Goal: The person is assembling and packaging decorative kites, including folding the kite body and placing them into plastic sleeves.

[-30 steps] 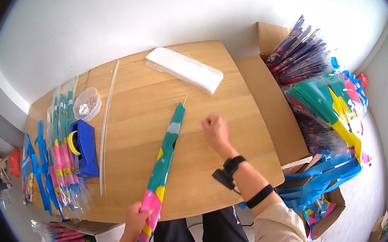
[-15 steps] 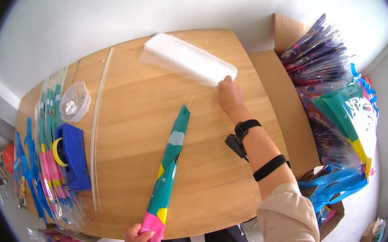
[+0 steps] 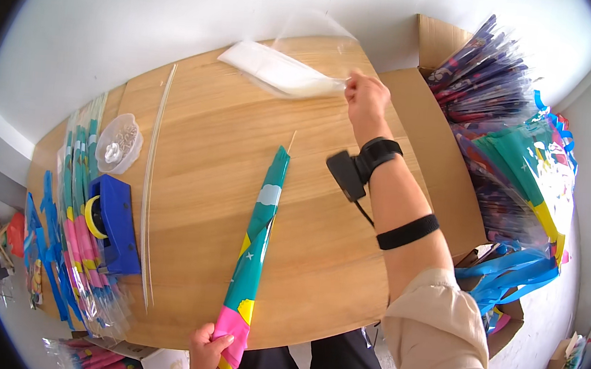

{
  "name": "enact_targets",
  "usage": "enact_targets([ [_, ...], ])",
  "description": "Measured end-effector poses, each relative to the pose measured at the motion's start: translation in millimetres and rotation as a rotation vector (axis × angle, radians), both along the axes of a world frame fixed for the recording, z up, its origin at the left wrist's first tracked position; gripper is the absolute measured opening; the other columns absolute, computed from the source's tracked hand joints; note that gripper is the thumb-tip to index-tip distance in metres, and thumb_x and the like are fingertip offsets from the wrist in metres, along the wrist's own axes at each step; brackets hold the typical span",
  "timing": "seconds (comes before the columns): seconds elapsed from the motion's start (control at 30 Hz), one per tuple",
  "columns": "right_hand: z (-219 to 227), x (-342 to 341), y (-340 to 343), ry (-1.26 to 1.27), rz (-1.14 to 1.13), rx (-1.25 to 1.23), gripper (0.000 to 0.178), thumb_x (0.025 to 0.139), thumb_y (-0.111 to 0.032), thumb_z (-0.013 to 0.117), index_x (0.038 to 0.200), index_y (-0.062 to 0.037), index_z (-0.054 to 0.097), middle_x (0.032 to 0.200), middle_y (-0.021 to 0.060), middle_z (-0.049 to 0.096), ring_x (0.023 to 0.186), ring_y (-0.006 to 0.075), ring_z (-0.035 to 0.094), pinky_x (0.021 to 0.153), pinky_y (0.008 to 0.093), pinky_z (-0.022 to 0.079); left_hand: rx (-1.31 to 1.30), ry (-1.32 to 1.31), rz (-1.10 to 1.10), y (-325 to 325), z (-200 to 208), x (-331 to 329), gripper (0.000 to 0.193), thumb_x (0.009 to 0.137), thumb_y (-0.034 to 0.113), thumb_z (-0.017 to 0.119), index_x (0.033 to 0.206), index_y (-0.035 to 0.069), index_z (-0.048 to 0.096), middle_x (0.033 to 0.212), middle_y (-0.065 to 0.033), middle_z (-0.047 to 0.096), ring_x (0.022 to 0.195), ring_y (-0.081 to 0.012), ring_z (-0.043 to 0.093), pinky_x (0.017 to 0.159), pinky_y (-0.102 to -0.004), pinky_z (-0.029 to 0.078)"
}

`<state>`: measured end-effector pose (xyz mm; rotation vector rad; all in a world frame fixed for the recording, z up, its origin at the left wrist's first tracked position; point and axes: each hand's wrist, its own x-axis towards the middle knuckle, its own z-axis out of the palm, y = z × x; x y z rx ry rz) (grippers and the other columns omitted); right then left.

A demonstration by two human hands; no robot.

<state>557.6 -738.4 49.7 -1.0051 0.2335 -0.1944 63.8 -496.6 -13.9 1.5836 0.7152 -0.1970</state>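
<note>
My left hand [image 3: 207,352] is closed around the pink lower end of a rolled-up kite [image 3: 256,241], a slim teal, yellow and pink roll. A thin rod [image 3: 292,141] sticks out of its far tip. The roll slants across the near middle of the wooden table, partly past its front edge. At the far right, my right hand [image 3: 367,100] pinches the edge of a clear plastic bag [image 3: 316,24]. That bag rises, spread out and partly see-through, over a stack of clear bags [image 3: 275,67] lying at the table's back. My right wrist wears a black strapped device [image 3: 353,172].
On the left lie long thin rods [image 3: 150,192], a blue tape dispenser [image 3: 115,227], a plastic tub [image 3: 120,143] of small parts, bagged kites [image 3: 77,235] and blue ribbons [image 3: 51,246]. An open cardboard box [image 3: 433,155] with many packed kites [image 3: 487,75] borders the table's right edge.
My right hand has moved farther back and up, lifting one clear bag away from the stack. My left hand and the rolled-up kite have barely moved.
</note>
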Motion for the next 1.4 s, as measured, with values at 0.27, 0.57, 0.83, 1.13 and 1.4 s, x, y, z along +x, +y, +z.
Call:
enact_targets([
  [0.27, -63.2, -111.5, -48.9, 0.260, -0.207, 0.538, 0.005, 0.085, 0.011, 0.053, 0.089, 0.0100, 0.050, 0.088, 0.0178, 0.059, 0.072, 0.0209, 0.060, 0.054, 0.0230, 0.051, -0.084, -0.059, 0.049, 0.9, 7.9, -8.8, 0.012, 0.077, -0.001, 0.065, 0.089, -0.002, 0.066, 0.076, -0.0026, 0.064, 0.067, -0.0092, 0.059, 0.062, -0.0243, 0.048],
  [0.57, -81.0, -262.0, -100.4, 0.292, -0.109, 0.083, 0.006, 0.088, 0.001, 0.054, 0.088, 0.0068, 0.052, 0.088, 0.0199, 0.064, 0.074, 0.0246, 0.068, 0.062, 0.0299, 0.059, 0.186, -0.205, -0.001, 31.8, 31.5, -69.6, 0.010, 0.073, -0.001, 0.067, 0.082, -0.002, 0.066, 0.068, 0.0015, 0.058, 0.062, -0.0064, 0.051, 0.058, -0.0230, 0.041],
  [0.83, -91.5, -298.6, -194.5, 0.319, -0.040, -0.470, 0.010, 0.088, -0.007, 0.057, 0.082, 0.0005, 0.057, 0.072, 0.0123, 0.065, 0.054, 0.0172, 0.063, 0.045, 0.0261, 0.053, 0.355, -0.130, -0.160, 62.2, 70.0, -136.9, 0.009, 0.068, -0.002, 0.068, 0.076, -0.004, 0.064, 0.062, -0.0008, 0.054, 0.059, -0.0065, 0.049, 0.054, -0.0246, 0.040],
  [1.13, -85.2, -292.5, -185.9, -0.087, -0.979, -1.494, 0.012, 0.079, 0.002, 0.061, 0.090, -0.0007, 0.059, 0.093, 0.0143, 0.064, 0.089, 0.0224, 0.064, 0.074, 0.0369, 0.051, 0.359, 0.102, -0.170, 67.3, 68.4, -192.7, 0.013, 0.068, -0.001, 0.069, 0.079, -0.006, 0.065, 0.061, -0.0030, 0.058, 0.058, -0.0085, 0.053, 0.055, -0.0267, 0.043],
  [1.4, -96.4, -350.1, -15.0, -0.276, 0.093, -1.349, 0.025, 0.070, -0.014, 0.072, 0.090, -0.0048, 0.061, 0.103, 0.0127, 0.059, 0.101, 0.0336, 0.054, 0.086, 0.0441, 0.044, 0.563, 0.078, -0.207, 71.5, 112.8, -211.4, 0.016, 0.064, 0.000, 0.067, 0.079, -0.005, 0.066, 0.062, -0.0050, 0.059, 0.057, -0.0113, 0.054, 0.055, -0.0280, 0.044],
])
